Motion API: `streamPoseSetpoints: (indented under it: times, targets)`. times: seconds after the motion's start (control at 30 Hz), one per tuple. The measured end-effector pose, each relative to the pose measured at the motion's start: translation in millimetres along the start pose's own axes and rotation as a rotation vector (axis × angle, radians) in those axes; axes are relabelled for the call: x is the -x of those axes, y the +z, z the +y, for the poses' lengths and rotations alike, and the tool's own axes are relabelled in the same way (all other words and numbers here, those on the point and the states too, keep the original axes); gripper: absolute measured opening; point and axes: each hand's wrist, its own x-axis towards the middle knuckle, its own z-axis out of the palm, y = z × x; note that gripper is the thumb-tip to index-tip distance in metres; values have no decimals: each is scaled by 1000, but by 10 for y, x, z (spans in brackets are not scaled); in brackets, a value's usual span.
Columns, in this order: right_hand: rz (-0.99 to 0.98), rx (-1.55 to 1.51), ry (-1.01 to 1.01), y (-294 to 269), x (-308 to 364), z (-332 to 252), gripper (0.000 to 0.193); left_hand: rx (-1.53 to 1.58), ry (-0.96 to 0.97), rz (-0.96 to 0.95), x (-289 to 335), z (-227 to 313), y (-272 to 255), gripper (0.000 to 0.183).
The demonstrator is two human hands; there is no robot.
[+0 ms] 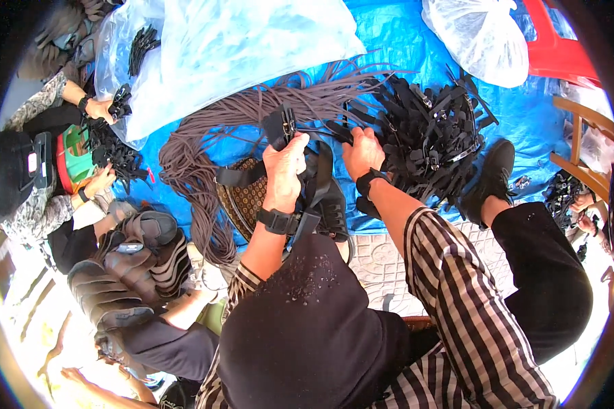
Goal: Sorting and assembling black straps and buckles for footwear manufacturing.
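Observation:
My left hand [284,165] is closed around a small stack of black straps with metal buckles [280,127], held upright above a bundle of brown cords. Just to its right, my right hand [363,154] is closed with a black strap [338,131] at its fingertips; part of that strap is hidden by the fingers. Beside the right hand lies a large heap of black buckled straps [430,129] on the blue tarp [382,34]. The long brown cords [205,123] curve behind and left of my hands. A brown patterned bag [242,198] with a black strap sits below my left wrist.
Clear plastic sheeting [245,48] covers the far left, and a knotted plastic bag [481,41] lies far right near a red plastic stool [559,48]. At left a co-worker's hand [101,110] holds black straps. Stacked dark shoe soles [133,266] stand lower left.

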Motion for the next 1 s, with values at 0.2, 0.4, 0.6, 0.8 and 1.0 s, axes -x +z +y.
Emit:
streamPoseSetpoints:
  times: [0.2,0.4,0.6,0.8,1.0]
  targets:
    - [33,-249,51,-155,192,90,30,-385,324,1,-129,-51,52,5]
    - [-19,-900,-46,-547,324,178,15,-740,431,-266,36,-126,195,17]
    - [-216,-1122,-52,-1085,381,-102,7,-578,152,-449,212,-77,151,16]
    - [-214,-1246,145,-981,518,-95,13,-383,-122,-426,357,-74,38,11]
    - [-212,-1229,312,-633,663,83,17,-158,-257,-261,427,-83,32,18]
